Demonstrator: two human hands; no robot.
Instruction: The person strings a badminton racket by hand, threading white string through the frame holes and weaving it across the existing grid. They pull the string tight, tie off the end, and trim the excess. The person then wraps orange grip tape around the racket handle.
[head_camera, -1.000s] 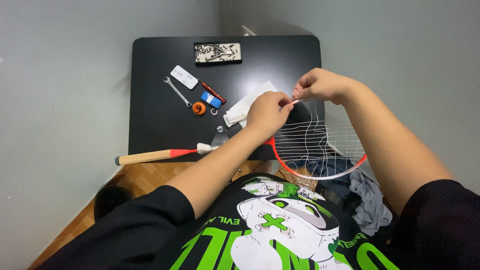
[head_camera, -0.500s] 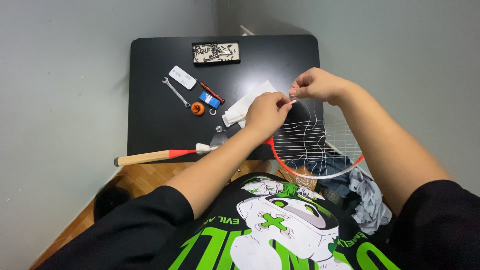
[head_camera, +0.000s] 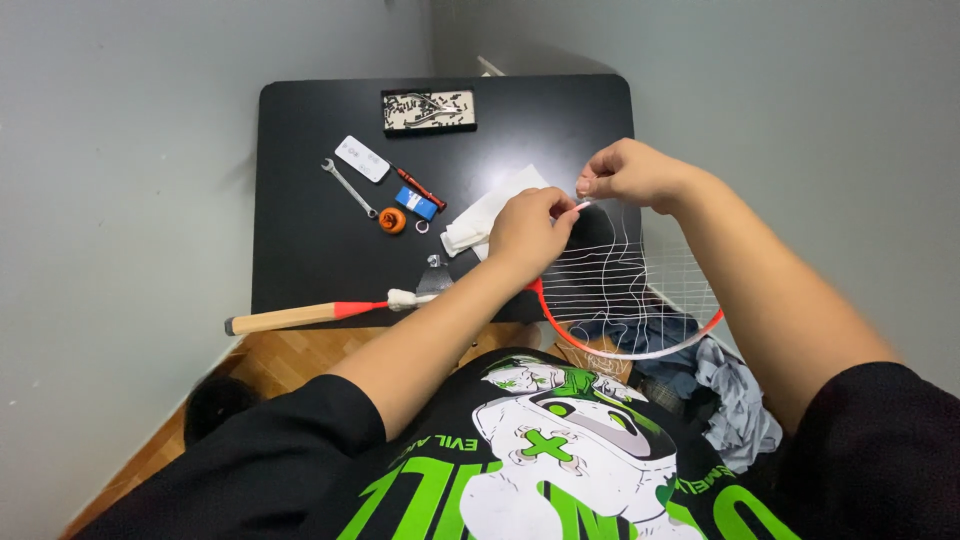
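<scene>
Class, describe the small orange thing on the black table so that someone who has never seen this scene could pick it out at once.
Start at the black table against the grey wall. Near its middle lies a thin silver spanner, running diagonally; at its lower end sits the small orange ring-shaped roll, beside a little blue block. It is the only round orange thing there; the long racket handle at the table's near edge is mostly wood-coloured.

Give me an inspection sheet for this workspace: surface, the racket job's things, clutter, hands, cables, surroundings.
Surface: black table, matte.
Job's things: red-framed racket, partly strung; white string pinched between both hands; its wooden handle lies on the table.
Clutter: wrench, orange spool, blue packet, white cloth, tool box.
Grippers: left hand and right hand both pinch the string.
Cables: nothing seen.
Surroundings: grey walls, wood floor, clothes heap.
</scene>
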